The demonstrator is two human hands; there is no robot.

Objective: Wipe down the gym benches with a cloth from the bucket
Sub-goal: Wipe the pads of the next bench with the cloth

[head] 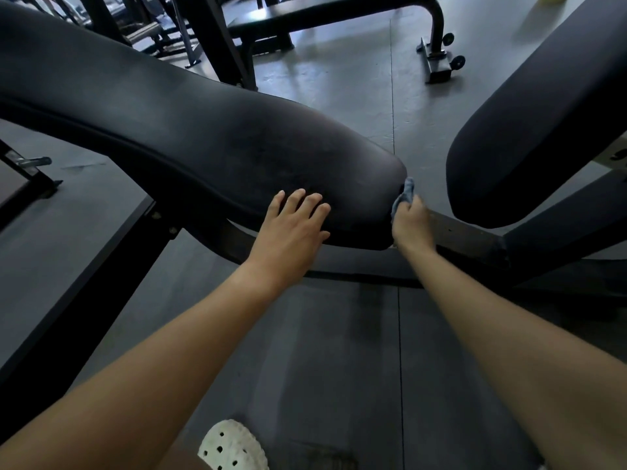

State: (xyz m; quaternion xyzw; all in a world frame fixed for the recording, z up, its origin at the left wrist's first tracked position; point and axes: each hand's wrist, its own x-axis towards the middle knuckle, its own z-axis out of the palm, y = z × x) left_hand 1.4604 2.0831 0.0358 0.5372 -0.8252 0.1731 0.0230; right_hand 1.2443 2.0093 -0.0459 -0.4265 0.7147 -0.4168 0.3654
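A long black padded bench pad [163, 123] runs from the upper left to the middle of the view. My left hand [291, 228] rests flat on its near end, fingers straight and spread. My right hand [412, 225] grips a small blue cloth [405, 195] and holds it against the rounded end of that pad, in the gap before a second black pad [529, 130] on the right. No bucket is in view.
A black steel frame [468, 237] joins the two pads below the gap. Another bench [322, 11] with small wheels stands at the back. Grey rubber floor [339, 351] lies beneath, and my white perforated shoe [230, 446] shows at the bottom.
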